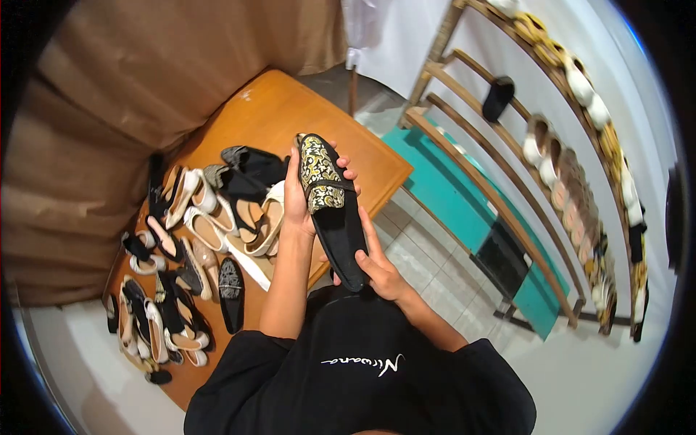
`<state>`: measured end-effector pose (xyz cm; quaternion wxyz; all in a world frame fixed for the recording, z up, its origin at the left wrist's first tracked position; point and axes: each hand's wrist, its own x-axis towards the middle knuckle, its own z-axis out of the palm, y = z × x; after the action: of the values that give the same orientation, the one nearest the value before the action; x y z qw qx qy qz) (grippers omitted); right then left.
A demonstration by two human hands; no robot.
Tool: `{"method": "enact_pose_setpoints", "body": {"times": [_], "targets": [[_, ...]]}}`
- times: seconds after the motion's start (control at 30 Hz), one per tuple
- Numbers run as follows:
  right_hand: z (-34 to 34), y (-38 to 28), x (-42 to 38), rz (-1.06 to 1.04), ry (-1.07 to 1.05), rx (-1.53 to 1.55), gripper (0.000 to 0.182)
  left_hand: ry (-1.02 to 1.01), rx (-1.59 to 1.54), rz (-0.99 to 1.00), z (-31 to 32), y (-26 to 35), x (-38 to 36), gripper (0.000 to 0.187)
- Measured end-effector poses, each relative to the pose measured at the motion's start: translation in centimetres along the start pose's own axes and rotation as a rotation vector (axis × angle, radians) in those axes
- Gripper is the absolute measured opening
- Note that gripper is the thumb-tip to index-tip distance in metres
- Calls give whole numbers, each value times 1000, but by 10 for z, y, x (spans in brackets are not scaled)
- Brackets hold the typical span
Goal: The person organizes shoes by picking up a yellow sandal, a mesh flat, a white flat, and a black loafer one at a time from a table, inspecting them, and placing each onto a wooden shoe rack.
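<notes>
A black backless mule [344, 239] with a gold-and-white patterned upper is held up in front of my chest, its toe pointing away from me. My left hand [296, 196] is closed around the toe half, thumb on the left side and fingertips showing past the right edge. Near the heel, my right hand [380, 270] grips the sole's edge, with its thumb and fingers against the black insole. Below and to the left, a black mule with a silvery pattern [230, 286] lies on the orange-brown wooden table [348, 138].
Many flats, sandals and mules are piled on the table's left, including white flats [210, 232] and black shoes [250, 174]. A wooden rack [464, 156] with rows of shoes stands on the right, beside a teal board [435, 196]. A brown curtain [145, 72] hangs behind the table.
</notes>
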<state>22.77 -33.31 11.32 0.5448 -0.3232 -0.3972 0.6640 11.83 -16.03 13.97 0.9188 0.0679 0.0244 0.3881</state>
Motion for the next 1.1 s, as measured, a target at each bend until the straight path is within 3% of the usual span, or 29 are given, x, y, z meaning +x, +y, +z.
{"method": "enact_pose_setpoints", "body": {"times": [0.17,0.43,0.53,0.6,0.63,0.67,0.73,0.77,0.83,0.87,0.93,1.0,1.1], "targets": [[-9,-20,-39,-118,290,-49,79,8,83,-182,3,-53,32,65],[-29,-32,-101,-236,480,-23,88,-4,310,-367,20,-133,79,66],[-34,-38,-113,-443,565,-247,100,-76,259,-454,17,-154,100,59],[-35,-55,-124,-399,690,-1031,104,-87,271,-503,18,-170,113,60],[-34,-61,-122,-391,767,-1026,90,-79,283,-531,20,-178,119,61],[-40,-62,-123,-390,786,-1020,90,-65,294,-557,21,-186,126,61],[-54,-63,-123,-324,838,-1039,65,-58,346,-583,24,-199,141,62],[-62,-67,-123,-325,853,-1038,65,-120,337,-629,20,-205,152,62],[-83,-78,-120,-377,862,-1173,41,-240,332,-678,18,-218,179,58],[-92,-86,-119,-384,872,-1174,41,-247,337,-686,18,-224,194,58],[-107,-116,-115,-435,879,-1277,35,-74,397,-707,32,-234,221,52],[-125,-140,-111,-439,889,-1376,35,-83,764,-394,45,-243,254,42],[-163,-166,-97,-437,885,-1468,36,-231,1101,-282,69,-244,304,35]]}}
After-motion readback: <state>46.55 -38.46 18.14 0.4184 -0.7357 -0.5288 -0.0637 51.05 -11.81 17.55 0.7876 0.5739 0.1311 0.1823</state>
